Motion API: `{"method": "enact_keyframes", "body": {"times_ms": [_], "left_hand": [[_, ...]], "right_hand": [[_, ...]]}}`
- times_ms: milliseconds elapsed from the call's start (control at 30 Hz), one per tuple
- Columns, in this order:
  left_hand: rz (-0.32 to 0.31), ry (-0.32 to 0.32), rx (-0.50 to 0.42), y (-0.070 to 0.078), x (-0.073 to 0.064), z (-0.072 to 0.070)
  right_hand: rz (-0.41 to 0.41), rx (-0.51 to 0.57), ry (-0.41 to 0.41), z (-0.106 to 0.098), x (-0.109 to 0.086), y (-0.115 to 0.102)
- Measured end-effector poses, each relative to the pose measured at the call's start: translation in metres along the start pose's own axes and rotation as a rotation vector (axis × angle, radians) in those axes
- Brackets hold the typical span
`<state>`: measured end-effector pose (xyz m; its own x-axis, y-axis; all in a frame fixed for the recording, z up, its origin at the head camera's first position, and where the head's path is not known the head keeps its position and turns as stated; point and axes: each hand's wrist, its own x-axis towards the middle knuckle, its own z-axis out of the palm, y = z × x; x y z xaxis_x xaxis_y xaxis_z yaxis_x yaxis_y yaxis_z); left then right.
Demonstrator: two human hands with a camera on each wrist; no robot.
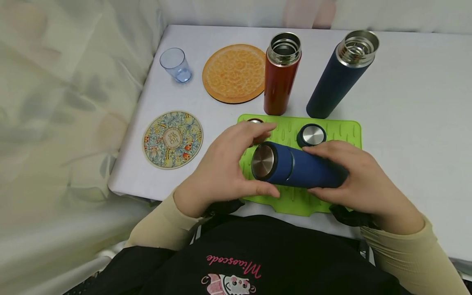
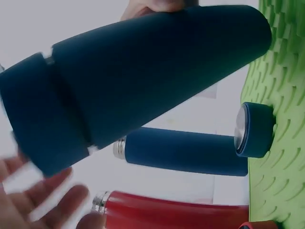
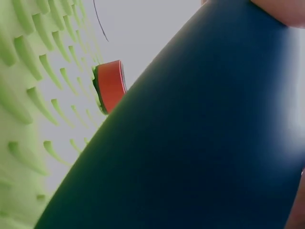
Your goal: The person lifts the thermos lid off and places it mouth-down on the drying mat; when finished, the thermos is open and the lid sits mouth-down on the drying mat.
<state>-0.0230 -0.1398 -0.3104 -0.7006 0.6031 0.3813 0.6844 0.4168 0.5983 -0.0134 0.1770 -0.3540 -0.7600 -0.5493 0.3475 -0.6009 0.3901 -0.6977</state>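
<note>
My right hand (image 1: 350, 176) grips a blue thermos bottle (image 1: 313, 168) near its base and holds it tilted over a green mat, its steel-topped lid (image 1: 264, 161) toward the left. A narrow gap rings the bottle between lid and body. Around the lid end, my left hand (image 1: 230, 164) is spread, thumb and fingers apart; in the left wrist view its fingers (image 2: 62, 200) are right at the lid's edge. Behind the held bottle, a dark blue lid (image 1: 312, 135) sits on the mat. A red lid (image 3: 110, 87) also lies there, partly hidden by my left hand in the head view.
Beyond the green mat (image 1: 350, 131) stand an uncapped red thermos (image 1: 278, 84) and an uncapped dark blue thermos (image 1: 333, 84). Farther left are an orange round mat (image 1: 234, 73), a blue-tinted glass (image 1: 177, 67) and a patterned round coaster (image 1: 155, 141) on the white tabletop.
</note>
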Motion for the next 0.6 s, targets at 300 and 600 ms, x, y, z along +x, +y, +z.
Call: {"method": "enact_keyframes", "body": {"times_ms": [300, 600], "left_hand": [[0.244, -0.166, -0.082, -0.004, -0.001, -0.01], [0.118, -0.034, 0.075, -0.005, -0.002, -0.011]], "right_hand": [[0.016, -0.027, 0.002, 0.0, -0.001, 0.003], [-0.002, -0.027, -0.034, 0.002, 0.0, 0.002]]}}
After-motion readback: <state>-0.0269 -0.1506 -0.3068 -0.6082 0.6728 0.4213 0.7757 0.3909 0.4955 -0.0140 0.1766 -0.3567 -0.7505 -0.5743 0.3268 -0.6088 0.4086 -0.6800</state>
